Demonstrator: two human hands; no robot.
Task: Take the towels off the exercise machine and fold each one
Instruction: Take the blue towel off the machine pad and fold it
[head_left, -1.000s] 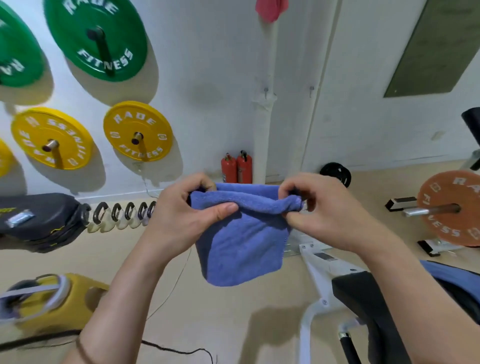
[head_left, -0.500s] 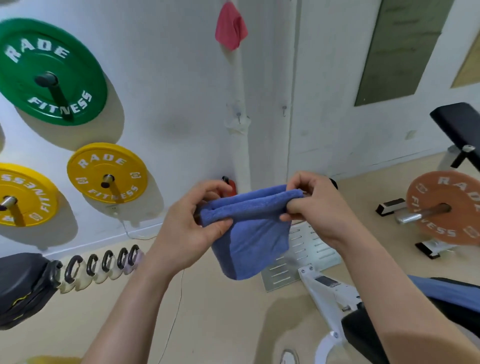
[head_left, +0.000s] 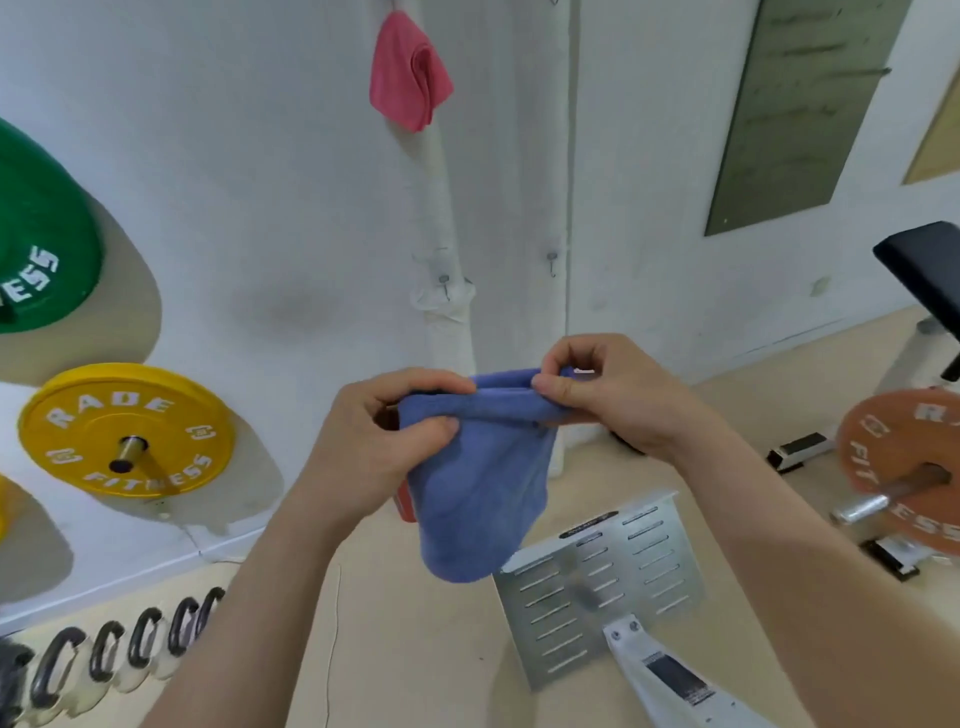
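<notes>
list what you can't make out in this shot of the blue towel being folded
All head view:
- Towel: fold count, since its top edge is bunched inside the grip of the left hand and right hand.
- Red thing: mostly behind the towel, unidentifiable.
- Green plate: cut by the left edge, lettering partial.
- Orange plate: blurred, cut by the right edge.
</notes>
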